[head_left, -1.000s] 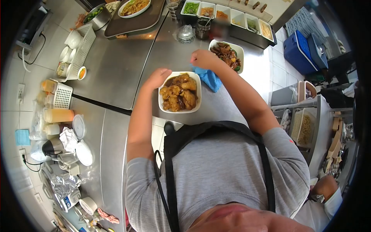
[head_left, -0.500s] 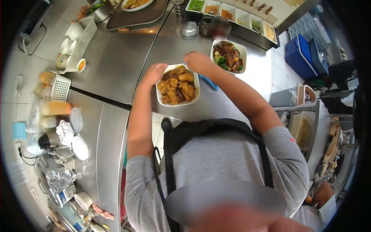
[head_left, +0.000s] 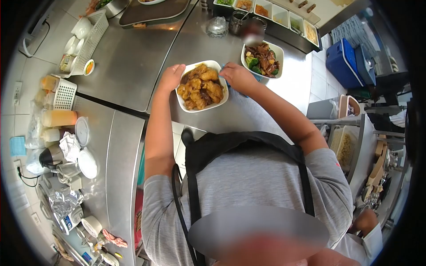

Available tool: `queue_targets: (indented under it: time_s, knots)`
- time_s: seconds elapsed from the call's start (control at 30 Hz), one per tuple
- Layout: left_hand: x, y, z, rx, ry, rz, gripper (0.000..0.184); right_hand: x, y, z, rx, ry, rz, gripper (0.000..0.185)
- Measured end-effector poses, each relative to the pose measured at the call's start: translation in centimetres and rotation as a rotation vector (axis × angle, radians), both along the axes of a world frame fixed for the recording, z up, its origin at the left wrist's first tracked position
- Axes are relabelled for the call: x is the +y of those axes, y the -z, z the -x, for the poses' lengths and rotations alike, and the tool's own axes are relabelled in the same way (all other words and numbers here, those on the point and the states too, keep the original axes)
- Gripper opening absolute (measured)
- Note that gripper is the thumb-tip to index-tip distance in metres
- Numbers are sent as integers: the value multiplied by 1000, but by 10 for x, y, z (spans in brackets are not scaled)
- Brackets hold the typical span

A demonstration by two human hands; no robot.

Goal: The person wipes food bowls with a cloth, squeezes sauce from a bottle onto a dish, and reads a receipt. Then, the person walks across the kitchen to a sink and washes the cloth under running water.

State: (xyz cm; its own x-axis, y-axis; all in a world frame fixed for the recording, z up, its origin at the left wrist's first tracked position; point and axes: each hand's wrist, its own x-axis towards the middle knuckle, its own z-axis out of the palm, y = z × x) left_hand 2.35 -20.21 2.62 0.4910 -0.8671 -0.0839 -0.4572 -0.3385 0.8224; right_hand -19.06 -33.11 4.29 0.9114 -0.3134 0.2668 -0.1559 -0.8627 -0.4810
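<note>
A square white bowl [head_left: 203,107] of glazed brown fried pieces sits on the steel counter in front of me. My left hand [head_left: 172,78] is closed at its upper left rim, fingertips against the edge. At the right rim, my right hand [head_left: 238,78] is closed on a blue cloth [head_left: 225,73], part of which shows between the fingers and the bowl. Most of the cloth is hidden under that hand and forearm. Just beyond it stands a second white bowl [head_left: 281,56] with dark meat and green vegetables.
Topping trays [head_left: 284,27] line the back right, near dark jars [head_left: 236,23] and a plastic-wrapped item [head_left: 216,27]. A brown tray [head_left: 153,13] lies at the back left. White baskets [head_left: 65,95], bottles and lids crowd the left. Another person's arm [head_left: 365,221] shows at lower right.
My right hand has moved from beside the bowl to its right rim with the cloth. My left hand stays by the left rim. The bowl has turned slightly and appears higher in view.
</note>
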Motion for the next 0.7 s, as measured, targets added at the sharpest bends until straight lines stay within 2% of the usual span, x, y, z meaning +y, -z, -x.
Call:
queue_targets:
  time_s: [0.23,0.3,0.33,0.43,0.53,0.63,0.7]
  knots:
    - [1,-1,3,-13,-24,21,38,22,-14,20,179,-69,172,17]
    - [2,0,2,-27,-25,0,38,16,-13,19,207,-115,73,18]
    - [3,0,2,-35,-24,-12,38,15,-15,19,219,-138,23,19]
    - [4,1,4,-20,-45,8,37,12,-41,17,384,270,-649,18]
    - [6,3,2,-79,-33,7,38,13,-20,17,99,86,-290,19]
    - [6,6,3,-20,-67,28,38,18,-12,23,207,-36,-46,19]
    - [7,9,3,-5,-95,30,39,22,-13,25,198,-42,26,19]
